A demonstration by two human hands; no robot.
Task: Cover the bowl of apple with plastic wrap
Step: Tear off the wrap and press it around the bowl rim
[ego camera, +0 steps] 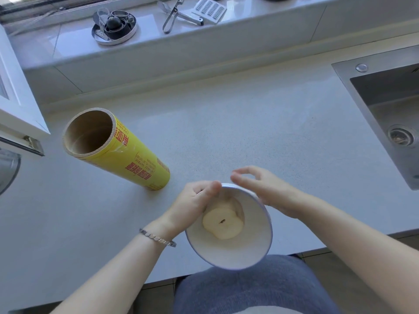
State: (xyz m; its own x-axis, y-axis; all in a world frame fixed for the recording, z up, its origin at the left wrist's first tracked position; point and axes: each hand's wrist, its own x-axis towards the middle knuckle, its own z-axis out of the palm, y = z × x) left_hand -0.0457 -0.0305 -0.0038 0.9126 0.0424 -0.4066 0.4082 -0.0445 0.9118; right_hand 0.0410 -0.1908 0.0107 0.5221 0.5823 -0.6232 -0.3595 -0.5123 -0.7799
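Standing upright on the grey countertop (249, 114): yellow plastic wrap roll (136, 159). Sitting near the front edge: white bowl (233, 252), apple (223, 225) inside. Gripping its far-left rim: left hand (192, 201), fingers curled. Hovering over its far-right rim: right hand (265, 189), fingers loosely spread, nearly pinching.

The left hand (195, 200) lies over the far-left rim of the white round bowl (238, 252), hiding that part of the rim and the edge of the pale apple slice (223, 223) just beside its grip; whether clear film already lies over the bowl cannot be told. The right hand (265, 189) covers the rim on the far right, its fingertips blurred. Well away to the right of that grip, the steel sink (371, 100) is cut off by the picture's edge, and the printing on the yellow cardboard-cored roll of plastic wrap (127, 155), left of the left grip, is too small to read.
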